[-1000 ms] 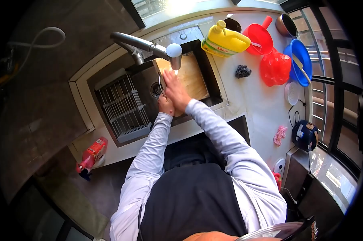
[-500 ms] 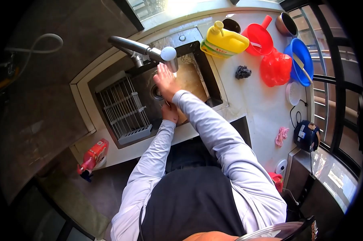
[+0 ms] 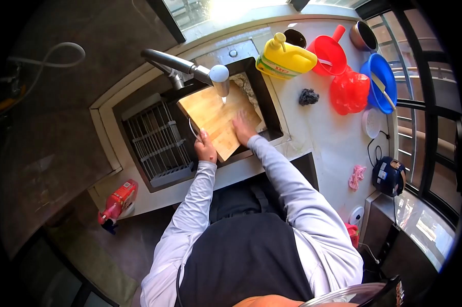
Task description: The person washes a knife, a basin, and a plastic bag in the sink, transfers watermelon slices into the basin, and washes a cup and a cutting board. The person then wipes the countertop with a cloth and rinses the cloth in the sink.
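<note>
A wooden cutting board (image 3: pixel 209 108) is tilted in the sink (image 3: pixel 275 115) with its broad face up. My left hand (image 3: pixel 206 148) grips its near left edge, beside a pale loop or handle at that side. My right hand (image 3: pixel 244 128) lies on the board's face toward the right, its fingers stretched out and slightly blurred. Above the board hangs the faucet (image 3: pixel 219 78), and a short stream of water falls from it onto the wood. The board hides the drain.
A dish rack (image 3: pixel 156 138) fills the sink's left side. On the right counter are a yellow jug (image 3: pixel 284 59), a dark scrubber (image 3: pixel 308 96), a red dipper (image 3: pixel 329 53), a red bag (image 3: pixel 349 91) and a blue basin (image 3: pixel 387 84). A red bottle (image 3: pixel 121 197) stands front left.
The cutting board has swung up under the faucet, showing its broad face. My right hand has moved down and right from the faucet onto the board; my left has shifted slightly left.
</note>
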`<state>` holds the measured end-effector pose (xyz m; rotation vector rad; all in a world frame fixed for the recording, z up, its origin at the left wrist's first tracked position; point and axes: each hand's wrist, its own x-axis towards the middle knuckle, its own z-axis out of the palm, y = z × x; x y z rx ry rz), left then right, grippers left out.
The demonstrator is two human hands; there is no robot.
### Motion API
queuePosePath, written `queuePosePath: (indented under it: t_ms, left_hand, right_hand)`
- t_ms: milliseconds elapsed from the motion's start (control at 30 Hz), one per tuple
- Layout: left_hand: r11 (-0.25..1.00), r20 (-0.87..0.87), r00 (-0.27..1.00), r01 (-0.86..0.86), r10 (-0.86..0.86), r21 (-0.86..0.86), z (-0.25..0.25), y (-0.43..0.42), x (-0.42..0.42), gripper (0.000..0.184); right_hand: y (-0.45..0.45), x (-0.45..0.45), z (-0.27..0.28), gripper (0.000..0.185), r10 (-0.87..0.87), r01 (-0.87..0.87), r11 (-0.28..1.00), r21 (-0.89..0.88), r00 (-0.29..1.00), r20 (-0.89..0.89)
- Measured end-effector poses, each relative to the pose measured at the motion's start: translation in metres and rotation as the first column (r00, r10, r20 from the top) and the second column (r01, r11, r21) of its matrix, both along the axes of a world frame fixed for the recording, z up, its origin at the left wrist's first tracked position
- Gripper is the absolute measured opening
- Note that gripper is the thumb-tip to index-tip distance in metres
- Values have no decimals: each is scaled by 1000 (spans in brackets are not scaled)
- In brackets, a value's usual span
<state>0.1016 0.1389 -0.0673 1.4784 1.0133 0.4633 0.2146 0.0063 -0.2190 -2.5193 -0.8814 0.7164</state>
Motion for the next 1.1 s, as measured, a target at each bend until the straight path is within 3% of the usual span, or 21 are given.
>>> queuePosePath:
  t_ms: [33,100,133,167,233,267,367,433,500,567,633,700,733,767,833,867,900,933,1033,1100]
  left_hand:
    - [999,15,999,-33,33,-1,12,-1,-4,44]
    - [998,10,998,-57,57,-26,23,8,-23,42]
    - [996,23,998,-62,64,-70,24,16,-39,41]
    - [991,35,997,-68,73,-114,26,25,-56,40]
    - [986,4,991,-136,137,-97,44,38,-82,39]
    - [987,16,991,-128,130,-91,54,45,-94,40]
    - [999,-47,998,46,-47,-5,88,59,-117,36]
    - [988,-98,993,71,-58,138,105,55,-116,36]
    - [966,-128,990,87,-57,245,110,53,-119,37]
    - [951,-182,983,89,-35,296,117,54,-124,37]
    - [940,-179,983,92,-33,329,119,58,-128,36]
    - [933,-172,985,93,-34,348,123,62,-132,35]
    - [932,-164,986,91,-35,351,129,64,-133,35]
    - [931,-157,987,90,-35,354,133,66,-133,35]
    - [918,-137,990,89,-38,386,135,71,-135,36]
    - [912,-144,989,100,-46,397,136,74,-135,36]
    - [905,-151,987,112,-54,410,138,77,-136,36]
    - [902,-180,981,137,-68,410,143,79,-136,37]
    - [894,-243,965,190,-95,405,137,85,-144,37]
    - [892,-216,972,180,-96,414,140,88,-147,37]
  right_hand:
    - [4,13,-8,67,-41,45,997,-68,998,52]
    - [0,45,9,70,-132,116,988,-103,978,-161]
    - [1,44,43,73,-360,352,933,-75,908,-212]
    - [-5,56,45,75,-357,324,933,-158,890,-284]
    - [-14,46,67,73,-366,340,901,-269,929,-49]
    - [-12,45,106,69,-279,250,915,-317,959,-46]
    - [27,25,242,64,28,-12,999,40,905,-424]
    - [73,1,277,63,80,20,962,273,934,-348]
    - [134,2,220,68,-62,150,891,428,975,-212]
    - [187,23,199,74,-276,387,859,335,902,-333]
    - [225,52,151,76,-309,517,768,377,815,-490]
    - [231,51,192,75,-185,799,490,348,485,-855]
    - [251,66,135,71,-177,869,427,248,349,-920]
    - [255,63,148,66,-119,891,354,283,343,-932]
    - [245,42,196,64,-248,831,315,458,538,-805]
    - [250,46,190,64,-192,817,282,503,562,-804]
    - [248,49,184,63,-248,811,267,521,580,-776]
    - [244,57,182,61,-151,833,257,491,536,-831]
    - [230,49,175,60,-70,728,372,577,641,-764]
    - [193,21,205,60,8,548,569,613,741,-671]
